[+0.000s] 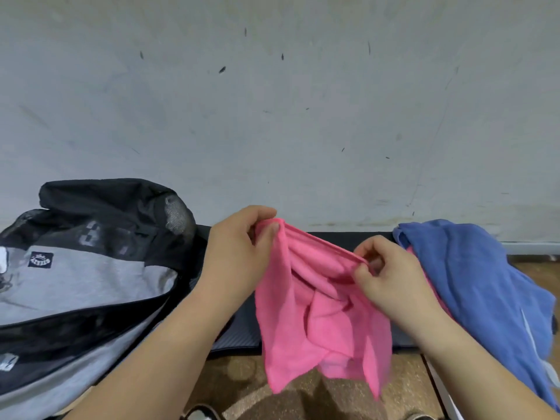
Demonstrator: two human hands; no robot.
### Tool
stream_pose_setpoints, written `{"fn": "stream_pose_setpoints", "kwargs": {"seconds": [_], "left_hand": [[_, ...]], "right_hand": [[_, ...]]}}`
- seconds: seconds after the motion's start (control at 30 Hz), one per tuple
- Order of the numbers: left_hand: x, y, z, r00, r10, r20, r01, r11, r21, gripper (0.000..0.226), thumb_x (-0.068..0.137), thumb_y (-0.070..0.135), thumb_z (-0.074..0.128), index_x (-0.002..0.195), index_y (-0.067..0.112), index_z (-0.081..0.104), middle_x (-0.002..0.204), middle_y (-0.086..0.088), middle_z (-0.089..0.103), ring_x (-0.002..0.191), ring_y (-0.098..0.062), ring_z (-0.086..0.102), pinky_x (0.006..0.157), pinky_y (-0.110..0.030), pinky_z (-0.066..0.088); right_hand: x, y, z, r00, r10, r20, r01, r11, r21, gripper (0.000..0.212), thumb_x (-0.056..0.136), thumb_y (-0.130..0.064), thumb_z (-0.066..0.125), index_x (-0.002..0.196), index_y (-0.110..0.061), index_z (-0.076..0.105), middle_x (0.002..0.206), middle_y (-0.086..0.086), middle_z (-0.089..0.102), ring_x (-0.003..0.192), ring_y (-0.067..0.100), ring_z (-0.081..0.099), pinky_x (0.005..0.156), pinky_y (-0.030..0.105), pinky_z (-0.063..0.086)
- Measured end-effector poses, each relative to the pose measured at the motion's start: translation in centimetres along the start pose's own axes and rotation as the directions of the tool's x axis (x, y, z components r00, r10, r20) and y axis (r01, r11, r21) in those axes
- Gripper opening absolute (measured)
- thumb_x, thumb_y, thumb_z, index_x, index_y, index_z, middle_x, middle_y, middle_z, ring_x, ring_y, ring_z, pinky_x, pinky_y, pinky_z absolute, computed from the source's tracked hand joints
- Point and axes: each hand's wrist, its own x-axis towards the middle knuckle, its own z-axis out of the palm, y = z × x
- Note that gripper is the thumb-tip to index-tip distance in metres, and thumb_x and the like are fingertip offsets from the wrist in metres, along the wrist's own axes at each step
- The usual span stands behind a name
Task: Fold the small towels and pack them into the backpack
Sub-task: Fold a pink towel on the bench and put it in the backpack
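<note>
At the bottom edge, the toes of two shoes (200,415) poke into view, cut off by the frame and too blurred to describe. Around them is a brown speckled floor (303,398).

Two bare forearms rise from the lower corners. Between them a pink towel (318,313) hangs in the air above the floor and the near edge of a dark mat (239,334). It is bunched and creased, and its lower corners dangle loose. The left hand (239,256) pinches the towel's top left corner between thumb and curled fingers. The right hand (391,283) pinches the top edge further right with thumb and fingertips, and its palm faces away. The edge runs taut between the two hands. How many layers are gathered there is hard to tell.

To the left lies the backpack (85,283), grey with black mesh, on its side and cut off by the left edge. Its opening cannot be made out. A small dark patch on the grey panel carries pale lettering too small to read. Faded blocky marks on the mesh band are also illegible, and a white tag low on the left is mostly cropped.

To the right a blue towel (472,274) lies crumpled, running out of frame. A sliver of pink cloth (412,252) shows beneath it, mostly hidden.

Behind everything stands a pale, scuffed wall (272,116).
</note>
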Motion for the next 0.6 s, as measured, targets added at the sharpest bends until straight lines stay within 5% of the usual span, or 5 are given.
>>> {"fn": "stream_pose_setpoints", "kwargs": {"seconds": [0.1,0.23,0.37,0.47,0.6], "left_hand": [[0.5,-0.4,-1.9,0.99,-0.042,-0.137,0.045,0.999,0.02,0.01,0.096,0.019,0.073,0.104,0.023,0.076,0.084,0.022,0.068,0.081,0.013,0.064,0.073,-0.005,0.048],[0.6,-0.9,-3.2,0.981,-0.006,-0.195,0.025,0.995,0.096,0.009,0.096,0.017,0.071,0.097,0.025,0.073,0.081,0.015,0.068,0.076,-0.004,0.064,0.078,-0.029,0.056],[-0.3,-0.9,-1.8,0.98,0.198,0.011,-0.195,0.954,0.227,0.012,0.089,0.008,0.078,0.094,0.019,0.079,0.104,0.004,0.076,0.1,-0.018,0.069,0.094,-0.033,0.052],[-2.2,0.8,0.2,0.91,0.365,0.197,-0.387,0.918,0.09,0.01,0.088,0.011,0.081,0.093,0.019,0.081,0.115,0.006,0.076,0.113,-0.009,0.067,0.102,-0.027,0.049],[-3.8,1.8,2.4,0.872,0.332,0.359,-0.322,0.943,-0.089,0.008,0.089,0.019,0.079,0.095,0.022,0.082,0.117,0.013,0.076,0.117,0.001,0.066,0.104,-0.021,0.049]], "right_hand": [[0.1,0.7,-0.5,0.995,0.098,0.031,-0.101,0.981,0.166,0.021,0.086,-0.004,0.072,0.082,-0.025,0.075,0.077,-0.009,0.076,0.073,0.008,0.069,0.065,0.014,0.053],[-0.5,1.2,-0.6,0.995,0.092,0.043,-0.099,0.976,0.196,0.018,0.094,-0.007,0.07,0.085,-0.021,0.077,0.08,-0.008,0.077,0.071,-0.002,0.068,0.064,0.008,0.048],[-1.3,0.0,-0.3,0.997,0.079,0.006,-0.076,0.93,0.36,0.019,0.097,-0.007,0.067,0.091,-0.022,0.078,0.088,-0.007,0.079,0.084,0.003,0.072,0.077,0.017,0.055],[-2.0,-1.5,0.1,0.999,0.046,0.003,-0.043,0.891,0.451,0.016,0.098,-0.012,0.067,0.092,-0.022,0.078,0.088,0.006,0.077,0.087,0.026,0.071,0.082,0.037,0.058],[-2.4,-2.9,0.5,0.992,-0.007,0.122,-0.071,0.777,0.626,0.013,0.1,-0.011,0.067,0.096,-0.013,0.079,0.091,0.016,0.078,0.091,0.04,0.073,0.085,0.048,0.06]]}}
